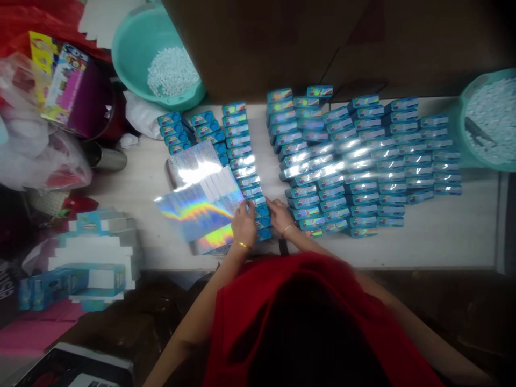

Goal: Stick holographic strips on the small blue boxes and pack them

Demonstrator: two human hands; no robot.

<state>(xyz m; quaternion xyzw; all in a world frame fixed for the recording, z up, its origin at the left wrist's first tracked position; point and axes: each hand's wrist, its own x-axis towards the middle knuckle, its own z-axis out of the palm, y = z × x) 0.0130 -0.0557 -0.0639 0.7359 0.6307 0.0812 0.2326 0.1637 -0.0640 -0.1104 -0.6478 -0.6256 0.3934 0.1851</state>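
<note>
My left hand [244,223] is over the near part of a column of small blue boxes [264,222], fingers curled at the left edge of one. From the other side, my right hand [280,216] brings its closed fingertips against the same column. What either hand pinches is too small and blurred to make out. Boxes farther up carry shiny silver stickers [244,161]; those nearest me show round blue tops. Left of my hands lie rainbow-sheened sticker sheets [197,207] over a glittery silver stack [193,156].
Many stickered boxes [334,166] stand in rows to the right. Turquoise basins of white pieces stand back left [124,54] and far right [463,129]. Flattened blue-and-white cartons [97,247] are piled at left, near a metal cup [110,158]. A large brown box [282,48] borders the back.
</note>
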